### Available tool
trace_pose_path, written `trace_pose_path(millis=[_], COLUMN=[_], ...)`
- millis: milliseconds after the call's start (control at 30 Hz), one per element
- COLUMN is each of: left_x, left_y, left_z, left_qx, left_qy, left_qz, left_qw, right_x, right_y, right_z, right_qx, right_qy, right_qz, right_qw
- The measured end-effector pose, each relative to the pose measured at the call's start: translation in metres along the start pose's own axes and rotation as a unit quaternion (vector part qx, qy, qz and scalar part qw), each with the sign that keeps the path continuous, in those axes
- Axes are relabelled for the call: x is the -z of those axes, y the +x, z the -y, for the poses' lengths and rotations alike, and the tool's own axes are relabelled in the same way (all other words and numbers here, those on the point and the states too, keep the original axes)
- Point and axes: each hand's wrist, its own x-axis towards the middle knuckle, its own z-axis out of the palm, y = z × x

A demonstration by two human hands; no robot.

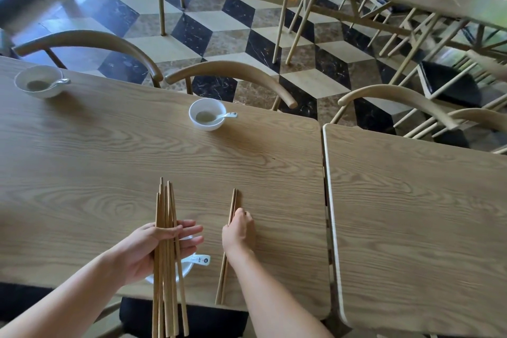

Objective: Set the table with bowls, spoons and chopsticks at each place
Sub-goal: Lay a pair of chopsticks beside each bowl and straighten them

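Right hand (238,233) is curled down on one pair of chopsticks (222,280) lying on the bench (109,159), just right of the near bowl (186,269). The pair's long axis runs near-to-far, tips pointing away. Left hand (148,252) grips the spare chopstick bundle (164,206) over that bowl, same axis. The hands are apart.

Likely next: the two far bowls, which have no chopsticks. Middle far bowl (207,114) is straight ahead across the bench and the right hand is nearer; far-left bowl (38,81) is well off to the left.

Counts:
- bowls: 3
- spoons: 3, one in each bowl (near spoon (201,259))
- laid pairs: 1
- bundle: roughly six sticks, exact count unclear
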Motion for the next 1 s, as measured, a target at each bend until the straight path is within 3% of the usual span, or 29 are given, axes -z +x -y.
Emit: trace_pose_path(millis=[667, 800, 900, 1000], left_x=[0.004, 0.003, -0.001, -0.005], left_y=[-0.02, -0.029, -0.037, -0.043], left_z=[0.021, 0.024, 0.025, 0.027], left_qx=[-0.011, -0.022, -0.03, -0.039], left_qy=[0.013, 0.004, -0.001, 0.002], left_qz=[0.014, 0.015, 0.028, 0.043], left_qw=[1.0, 1.0, 0.999, 0.998], right_x=[0.01, 0.023, 0.045, 0.075], right_y=[-0.034, -0.067, -0.107, -0.148], right_z=[-0.025, -0.029, -0.024, -0.018], right_qx=[0.024, -0.008, -0.044, -0.025], right_qy=[-0.009, 0.095, 0.27, 0.404], right_qz=[0.019, 0.007, 0.051, 0.272], right_qw=[0.999, 0.995, 0.96, 0.873])
